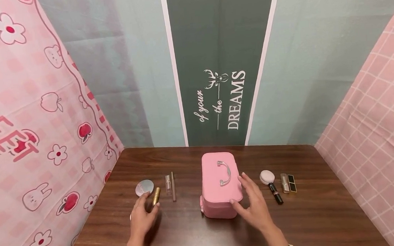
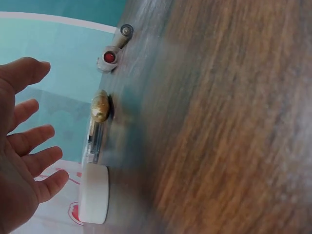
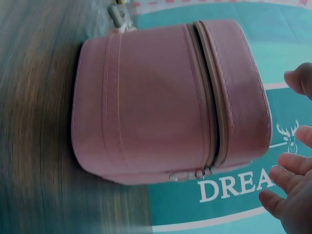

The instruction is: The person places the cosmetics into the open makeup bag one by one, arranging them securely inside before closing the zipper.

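A pink vanity case (image 1: 213,186) with a silver carry handle (image 1: 228,171) stands upright with its lid down. My right hand (image 1: 256,206) hovers at its right side, fingers spread; the right wrist view shows a gap between the fingers and the case (image 3: 156,102). My left hand (image 1: 142,218) is over the table's left part, fingers extended and holding nothing. Just beyond its fingers lie a gold lipstick-like tube (image 1: 156,196) and a round compact (image 1: 144,188). A white object's side (image 2: 94,193) shows below the gold tube (image 2: 101,107) in the left wrist view.
On the wooden table (image 1: 191,237), a clear tube (image 1: 168,185) and a slim pencil-like stick (image 1: 173,187) lie left of the case. To its right are a round pale compact (image 1: 267,177), a black tube (image 1: 275,193), a silvery tube (image 1: 285,183) and a small dark palette (image 1: 292,183).
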The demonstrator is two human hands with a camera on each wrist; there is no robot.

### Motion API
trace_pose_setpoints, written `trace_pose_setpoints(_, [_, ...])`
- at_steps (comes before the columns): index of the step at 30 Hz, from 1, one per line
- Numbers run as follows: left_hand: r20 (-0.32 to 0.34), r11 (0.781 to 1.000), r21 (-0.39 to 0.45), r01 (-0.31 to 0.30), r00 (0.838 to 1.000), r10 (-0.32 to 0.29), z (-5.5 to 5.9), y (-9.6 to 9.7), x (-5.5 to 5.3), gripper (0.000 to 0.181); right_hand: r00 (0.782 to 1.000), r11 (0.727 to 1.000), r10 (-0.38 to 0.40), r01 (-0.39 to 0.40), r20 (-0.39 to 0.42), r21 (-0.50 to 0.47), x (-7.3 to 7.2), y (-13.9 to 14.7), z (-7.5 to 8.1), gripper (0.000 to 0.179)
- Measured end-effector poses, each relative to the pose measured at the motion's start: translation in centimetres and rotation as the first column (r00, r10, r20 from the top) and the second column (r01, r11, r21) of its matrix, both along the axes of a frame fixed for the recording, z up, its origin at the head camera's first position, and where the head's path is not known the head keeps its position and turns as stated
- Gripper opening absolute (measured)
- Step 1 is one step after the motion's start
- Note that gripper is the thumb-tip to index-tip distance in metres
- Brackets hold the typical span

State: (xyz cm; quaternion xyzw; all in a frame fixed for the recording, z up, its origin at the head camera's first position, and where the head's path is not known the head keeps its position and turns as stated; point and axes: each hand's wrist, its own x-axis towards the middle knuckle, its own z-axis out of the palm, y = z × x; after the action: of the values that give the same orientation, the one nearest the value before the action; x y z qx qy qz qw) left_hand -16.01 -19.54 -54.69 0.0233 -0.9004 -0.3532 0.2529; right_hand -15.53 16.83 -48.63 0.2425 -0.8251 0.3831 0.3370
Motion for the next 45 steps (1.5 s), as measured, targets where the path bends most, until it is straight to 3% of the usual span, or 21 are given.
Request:
trace_pose_setpoints(9, [0.038,0.998,0.052,-0.022,0.999,0.020,-0.9,-0.7,-0.7,0.053,0.996,0.999,0.004,-0.007,0.086,0.039,-0.1,-1.6,-0.5,0.071])
trace_pose_setpoints(17, [0.042,0.996,0.088,-0.018,0.999,0.014,-0.7,-1.5,-1.7,0.054,1.000,0.997,0.029,-0.028,-0.006,0.076,-1.2,-2.4,-0.5,0.070])
trace_pose_setpoints(31, [0.103,0.986,0.163,-0.046,0.994,0.030,0.0,-2.8,-3.3,0.061,0.999,0.988,0.050,-0.053,0.019,0.147,-2.1,-3.1,0.1,0.075])
trace_pose_setpoints(37, [0.172,0.977,0.207,-0.056,0.985,0.020,-0.1,-3.3,-3.9,0.065,1.000,0.983,0.017,-0.017,0.002,0.185,-2.2,-3.4,-0.1,0.083])
trace_pose_setpoints(45, [0.245,0.961,0.266,-0.075,0.969,0.008,-0.7,-3.5,-4.5,0.069,0.996,0.959,-0.074,0.056,0.056,0.278,-2.0,-3.6,-0.6,0.086])
